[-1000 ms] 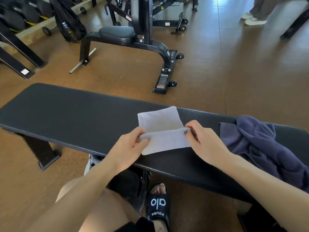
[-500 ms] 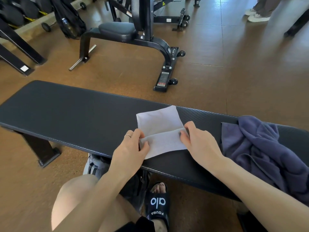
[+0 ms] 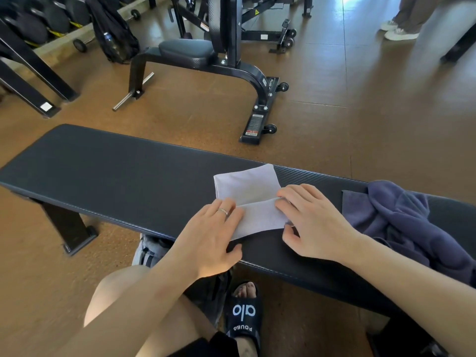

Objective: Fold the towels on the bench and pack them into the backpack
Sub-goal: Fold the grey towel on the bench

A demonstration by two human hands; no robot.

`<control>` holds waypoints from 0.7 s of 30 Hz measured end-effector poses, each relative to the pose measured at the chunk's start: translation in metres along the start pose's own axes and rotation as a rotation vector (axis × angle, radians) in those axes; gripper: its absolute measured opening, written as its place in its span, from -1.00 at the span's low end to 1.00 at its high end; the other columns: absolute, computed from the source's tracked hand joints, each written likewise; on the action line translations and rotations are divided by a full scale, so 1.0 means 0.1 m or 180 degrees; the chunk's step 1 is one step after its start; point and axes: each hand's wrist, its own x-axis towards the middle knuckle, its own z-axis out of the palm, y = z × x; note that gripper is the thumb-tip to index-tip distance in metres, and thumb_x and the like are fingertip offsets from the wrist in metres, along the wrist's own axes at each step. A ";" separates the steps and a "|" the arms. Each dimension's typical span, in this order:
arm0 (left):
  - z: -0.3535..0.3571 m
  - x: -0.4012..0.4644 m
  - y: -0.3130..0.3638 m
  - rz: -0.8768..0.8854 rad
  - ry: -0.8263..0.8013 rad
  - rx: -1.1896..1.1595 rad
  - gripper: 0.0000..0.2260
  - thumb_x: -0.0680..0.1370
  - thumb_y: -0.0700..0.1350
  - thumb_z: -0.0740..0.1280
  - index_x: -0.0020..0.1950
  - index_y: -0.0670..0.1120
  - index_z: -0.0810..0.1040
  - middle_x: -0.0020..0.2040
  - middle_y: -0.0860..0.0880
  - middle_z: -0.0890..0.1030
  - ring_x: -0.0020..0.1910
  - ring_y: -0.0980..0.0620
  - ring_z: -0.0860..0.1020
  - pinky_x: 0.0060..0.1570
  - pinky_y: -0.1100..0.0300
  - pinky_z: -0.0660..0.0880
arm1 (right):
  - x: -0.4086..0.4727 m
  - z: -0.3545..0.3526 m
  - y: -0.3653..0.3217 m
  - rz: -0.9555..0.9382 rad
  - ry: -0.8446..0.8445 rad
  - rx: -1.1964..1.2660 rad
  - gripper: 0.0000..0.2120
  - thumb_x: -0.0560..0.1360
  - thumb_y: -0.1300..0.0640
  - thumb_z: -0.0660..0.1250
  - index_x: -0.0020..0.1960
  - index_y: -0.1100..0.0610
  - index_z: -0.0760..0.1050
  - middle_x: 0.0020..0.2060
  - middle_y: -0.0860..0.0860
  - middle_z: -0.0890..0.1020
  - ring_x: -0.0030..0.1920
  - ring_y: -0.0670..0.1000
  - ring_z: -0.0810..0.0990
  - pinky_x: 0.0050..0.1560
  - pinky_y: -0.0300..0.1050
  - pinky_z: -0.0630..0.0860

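A small white towel (image 3: 248, 186) lies partly folded on the black padded bench (image 3: 116, 173), its near half doubled over. My left hand (image 3: 208, 238) lies flat with straight fingers on the towel's left near edge. My right hand (image 3: 311, 222) presses its fingers on the right end of the fold. A crumpled dark blue towel (image 3: 401, 220) sits on the bench to the right of my right hand. A grey and black backpack (image 3: 152, 251) shows partly on the floor under the bench, behind my knee.
A black weight machine with a padded seat (image 3: 206, 55) stands on the brown floor beyond the bench. A dark bag (image 3: 113, 34) leans by a rack of weights at the far left. Another person's shoes (image 3: 399, 32) are at the far right.
Both hands went from pinching the towel's near edge to pressing flat on the folded half. The fold now lies down on the bench.
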 end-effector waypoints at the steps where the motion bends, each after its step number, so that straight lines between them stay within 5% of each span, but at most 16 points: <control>1: 0.01 0.02 0.01 -0.0026 -0.0042 0.0049 -0.56 0.40 0.17 0.26 0.18 -0.04 0.46 0.09 0.01 0.46 -0.02 0.01 0.44 0.00 0.15 0.49 | 0.01 -0.02 0.00 -0.0045 -0.0120 -0.0032 -0.63 0.40 0.00 0.29 0.17 0.10 0.54 0.21 0.00 0.53 0.21 0.04 0.47 0.36 -0.06 0.36; 7: 0.00 0.17 0.06 -0.0366 0.0050 0.0203 -0.68 0.37 -0.03 0.35 0.07 -0.03 0.41 0.00 0.03 0.45 -0.15 0.07 0.26 -0.09 0.22 0.31 | 0.08 0.03 0.05 0.0020 -0.0292 0.0012 -0.58 0.37 0.01 0.38 0.21 0.07 0.53 0.19 -0.01 0.59 0.16 0.02 0.55 0.33 -0.08 0.40; 11: -0.09 0.16 0.02 -0.0664 0.0148 -0.0265 -0.82 0.44 -0.03 0.27 0.01 -0.01 0.44 -0.11 0.06 0.51 -0.23 0.05 0.43 -0.22 0.22 0.36 | 0.07 0.00 0.05 0.0443 -0.0029 0.0680 -0.61 0.41 -0.02 0.32 0.21 0.05 0.55 0.13 -0.06 0.64 0.10 -0.03 0.59 0.27 -0.16 0.38; 15: -0.19 0.15 -0.07 -0.1310 -0.0066 -0.1463 -0.91 0.53 -0.09 0.26 0.00 0.06 0.39 -0.13 0.10 0.53 -0.23 0.08 0.48 -0.29 0.25 0.35 | 0.08 -0.03 0.03 0.1068 -0.0031 0.1739 -0.74 0.56 0.04 0.27 0.23 0.03 0.50 0.00 -0.08 0.64 -0.12 -0.08 0.59 -0.12 -0.34 0.45; 21: -0.09 0.14 -0.12 -0.1788 -0.0057 -0.2210 -0.92 0.58 -0.14 0.20 0.04 0.01 0.41 -0.05 0.02 0.54 -0.19 0.05 0.52 -0.32 0.25 0.42 | 0.21 -0.06 -0.02 0.1482 -0.0060 0.2268 -0.84 0.64 0.02 0.19 0.20 -0.01 0.39 -0.15 -0.09 0.58 -0.20 -0.01 0.59 -0.19 -0.05 0.59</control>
